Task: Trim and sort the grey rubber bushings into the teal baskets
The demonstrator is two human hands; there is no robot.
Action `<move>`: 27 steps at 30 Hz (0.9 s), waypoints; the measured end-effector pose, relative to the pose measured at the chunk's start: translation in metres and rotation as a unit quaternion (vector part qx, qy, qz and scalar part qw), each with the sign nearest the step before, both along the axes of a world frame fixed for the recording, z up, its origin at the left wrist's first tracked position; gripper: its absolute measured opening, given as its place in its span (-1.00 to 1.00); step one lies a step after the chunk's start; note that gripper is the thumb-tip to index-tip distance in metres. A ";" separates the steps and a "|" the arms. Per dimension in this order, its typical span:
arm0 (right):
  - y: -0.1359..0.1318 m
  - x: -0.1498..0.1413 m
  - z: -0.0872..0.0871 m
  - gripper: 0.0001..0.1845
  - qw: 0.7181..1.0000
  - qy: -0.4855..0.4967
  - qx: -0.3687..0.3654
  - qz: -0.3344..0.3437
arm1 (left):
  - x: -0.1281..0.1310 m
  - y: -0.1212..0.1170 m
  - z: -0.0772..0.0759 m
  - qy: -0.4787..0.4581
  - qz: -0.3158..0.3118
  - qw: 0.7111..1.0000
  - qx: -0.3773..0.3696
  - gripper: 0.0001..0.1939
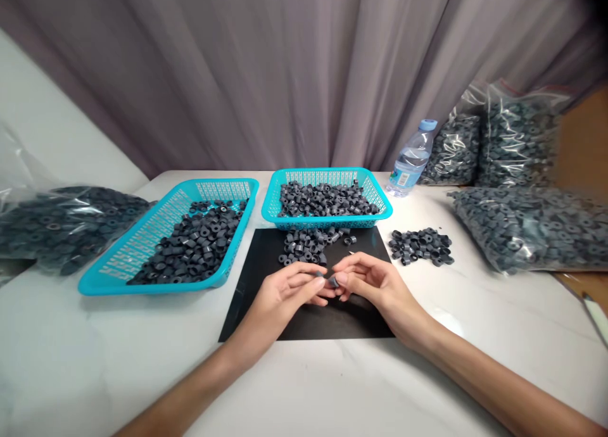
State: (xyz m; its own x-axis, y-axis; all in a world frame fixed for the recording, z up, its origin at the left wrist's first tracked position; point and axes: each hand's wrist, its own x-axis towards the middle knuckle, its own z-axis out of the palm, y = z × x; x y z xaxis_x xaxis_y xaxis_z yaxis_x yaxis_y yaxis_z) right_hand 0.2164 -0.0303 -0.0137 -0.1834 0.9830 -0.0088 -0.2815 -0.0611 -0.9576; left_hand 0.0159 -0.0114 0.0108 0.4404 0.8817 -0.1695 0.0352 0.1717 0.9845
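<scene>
One dark piece (318, 273) sits pinched in our left hand (281, 291) and one grey ring (334, 282) in the grip of our right hand (377, 286), above the black mat (308, 326). Loose rings (304, 247) lie heaped beyond.

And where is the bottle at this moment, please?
In the head view, the bottle is at the table's back right, between the right basket and an upright bag, beyond the loose rings.

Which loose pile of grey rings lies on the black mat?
The pile in front of the right-hand basket; the other pile lies on the white tabletop, right of the mat.
</scene>
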 end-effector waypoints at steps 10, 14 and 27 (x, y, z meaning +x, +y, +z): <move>0.000 0.001 -0.001 -0.71 0.999 -0.015 0.000 -0.050 | -0.002 -0.003 0.007 -0.080 -0.006 0.989 -0.122 -0.66; 0.001 -0.003 -0.002 -0.72 0.998 -0.028 0.005 -0.047 | 0.001 -0.002 0.007 -0.111 0.004 0.983 -0.149 -0.59; -0.002 -0.006 0.002 -0.77 0.996 -0.085 0.014 -0.025 | 0.001 -0.002 0.005 -0.157 0.036 0.957 -0.239 -0.58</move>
State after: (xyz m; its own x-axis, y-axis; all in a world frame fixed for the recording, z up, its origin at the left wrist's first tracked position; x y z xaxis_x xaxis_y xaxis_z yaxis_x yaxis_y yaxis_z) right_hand 0.2103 -0.0323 -0.0121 -0.1317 0.9913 -0.0077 -0.1175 -0.0233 -0.9928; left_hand 0.0169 -0.0133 0.0162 0.4770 0.7660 -0.4310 -0.2787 0.5969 0.7524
